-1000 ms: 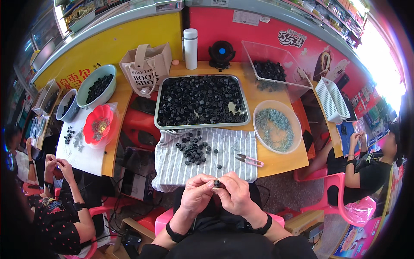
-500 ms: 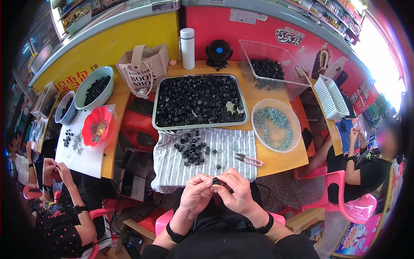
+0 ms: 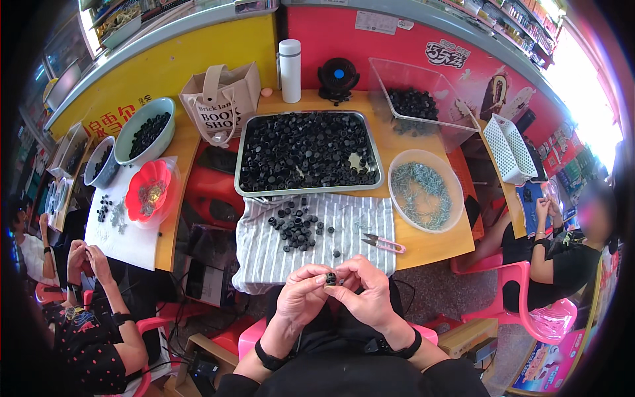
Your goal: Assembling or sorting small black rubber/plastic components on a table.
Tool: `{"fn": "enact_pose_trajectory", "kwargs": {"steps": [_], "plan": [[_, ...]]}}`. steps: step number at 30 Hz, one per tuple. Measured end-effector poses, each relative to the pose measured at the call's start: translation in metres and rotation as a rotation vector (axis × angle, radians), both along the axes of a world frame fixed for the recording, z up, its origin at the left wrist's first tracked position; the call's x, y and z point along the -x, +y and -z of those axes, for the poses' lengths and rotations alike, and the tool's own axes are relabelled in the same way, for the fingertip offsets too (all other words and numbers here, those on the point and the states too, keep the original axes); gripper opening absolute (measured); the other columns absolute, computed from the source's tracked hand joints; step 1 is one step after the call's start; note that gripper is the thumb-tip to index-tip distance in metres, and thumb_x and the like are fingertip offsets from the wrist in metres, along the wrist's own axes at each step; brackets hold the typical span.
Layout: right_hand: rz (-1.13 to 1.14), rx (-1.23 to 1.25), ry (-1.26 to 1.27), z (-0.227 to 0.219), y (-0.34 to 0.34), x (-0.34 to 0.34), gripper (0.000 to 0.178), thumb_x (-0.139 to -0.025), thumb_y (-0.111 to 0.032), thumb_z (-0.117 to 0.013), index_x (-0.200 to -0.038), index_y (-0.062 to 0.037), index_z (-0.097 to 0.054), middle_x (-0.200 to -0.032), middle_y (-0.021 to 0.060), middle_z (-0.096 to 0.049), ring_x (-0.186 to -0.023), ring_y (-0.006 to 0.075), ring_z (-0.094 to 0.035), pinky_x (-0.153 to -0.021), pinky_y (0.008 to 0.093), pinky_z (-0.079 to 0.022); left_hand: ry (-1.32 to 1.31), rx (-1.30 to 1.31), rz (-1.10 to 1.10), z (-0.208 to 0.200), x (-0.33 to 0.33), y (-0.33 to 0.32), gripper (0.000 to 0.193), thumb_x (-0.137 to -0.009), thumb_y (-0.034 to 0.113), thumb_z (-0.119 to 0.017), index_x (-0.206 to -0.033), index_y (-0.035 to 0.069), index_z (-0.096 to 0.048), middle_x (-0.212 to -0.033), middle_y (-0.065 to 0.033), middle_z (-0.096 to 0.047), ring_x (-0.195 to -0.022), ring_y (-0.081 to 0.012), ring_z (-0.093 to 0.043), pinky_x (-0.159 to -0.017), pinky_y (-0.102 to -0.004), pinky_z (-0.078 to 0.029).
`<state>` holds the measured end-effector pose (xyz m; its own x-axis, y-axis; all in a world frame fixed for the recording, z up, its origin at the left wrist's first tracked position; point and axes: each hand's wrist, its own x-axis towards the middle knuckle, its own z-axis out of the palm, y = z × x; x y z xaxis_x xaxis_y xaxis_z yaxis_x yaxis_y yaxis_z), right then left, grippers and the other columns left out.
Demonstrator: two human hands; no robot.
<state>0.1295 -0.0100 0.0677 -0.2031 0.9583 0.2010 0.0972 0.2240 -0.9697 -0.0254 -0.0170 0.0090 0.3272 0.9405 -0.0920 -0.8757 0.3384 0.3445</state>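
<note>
Between the fingertips of both hands, just off the table's near edge, is a small round black part [image 3: 331,278]. My left hand [image 3: 302,295] pinches it from one side and my right hand [image 3: 364,291] from the other. Beyond them a grey striped cloth [image 3: 254,255] covers the table edge. On it lies a loose heap of similar black parts [image 3: 296,229], with one [image 3: 337,254] apart, nearest my hands. Thread snips [image 3: 385,244] with pink handles rest on the cloth's right side. Behind the cloth, a metal tray [image 3: 311,192] is filled with more black parts.
A round clear tub [image 3: 456,215] holds thin grey-blue strips at the right. Behind it stands a clear bin [image 3: 456,119] with black parts. A white bottle [image 3: 290,73], a small fan [image 3: 338,78] and a cloth bag [image 3: 245,92] line the back. Other people sit left and right.
The black part has turned slightly between my fingers, and a darker side of it shows now. My right fingers have shifted a little. The head view has moved slightly.
</note>
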Motion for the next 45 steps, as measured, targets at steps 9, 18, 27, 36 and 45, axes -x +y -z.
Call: {"fn": "enact_pose_trajectory", "kwargs": {"steps": [9, 18, 27, 36, 45], "plan": [[0.065, -0.122, 0.058, 0.005, -0.004, 0.004, 0.023, -0.073, 0.006, -0.078, -0.089, -0.0035, -0.065, -0.086, 0.0035, -0.056, -0.066, 0.0074, -0.058, -0.056, 0.0201, -0.047, -0.005, -0.012, -0.002, -0.001, 0.001, -0.002, 0.015, -0.089, -0.002, -0.061, -0.102, -0.004, -0.067, -0.104, -0.015, -0.067, -0.098, -0.0222, -0.064, -0.09, -0.0361, -0.05], [0.182, -0.479, -0.132, 0.008, -0.01, 0.009, 0.02, -0.072, 0.007, -0.076, -0.088, -0.0016, -0.069, -0.091, 0.0083, -0.059, -0.069, 0.0155, -0.061, -0.059, 0.0249, -0.05, -0.014, -0.009, -0.026, -0.009, -0.003, -0.004, 0.016, -0.091, -0.001, -0.059, -0.105, -0.004, -0.066, -0.103, -0.0143, -0.068, -0.094, -0.0202, -0.065, -0.087, -0.0326, -0.051], [0.221, -0.475, -0.113, 0.011, -0.012, 0.012, 0.019, -0.075, 0.003, -0.078, -0.09, 0.0002, -0.066, -0.092, 0.0101, -0.059, -0.069, 0.0164, -0.06, -0.058, 0.025, -0.049, -0.023, -0.031, -0.039, -0.004, -0.005, -0.008, 0.016, -0.091, 0.001, -0.062, -0.106, -0.002, -0.067, -0.105, -0.0132, -0.068, -0.097, -0.0197, -0.064, -0.089, -0.0337, -0.05], [0.179, -0.418, -0.092, 0.011, -0.01, 0.009, 0.021, -0.078, -0.001, -0.078, -0.091, 0.001, -0.062, -0.091, 0.0108, -0.059, -0.068, 0.015, -0.059, -0.057, 0.0251, -0.049, -0.015, -0.084, -0.029, -0.005, -0.004, -0.007, 0.015, -0.092, 0.003, -0.062, -0.106, -0.002, -0.067, -0.106, -0.013, -0.067, -0.099, -0.0204, -0.064, -0.092, -0.0351, -0.049], [0.164, -0.356, -0.057, 0.011, -0.008, 0.01, 0.02, -0.078, 0.001, -0.077, -0.091, 0.0005, -0.062, -0.092, 0.0101, -0.058, -0.068, 0.0136, -0.058, -0.058, 0.024, -0.048, -0.026, -0.108, -0.043, -0.005, -0.007, -0.006, 0.015, -0.093, 0.003, -0.06, -0.108, -0.001, -0.064, -0.108, -0.0127, -0.065, -0.103, -0.0203, -0.062, -0.094, -0.0357, -0.047]]}}
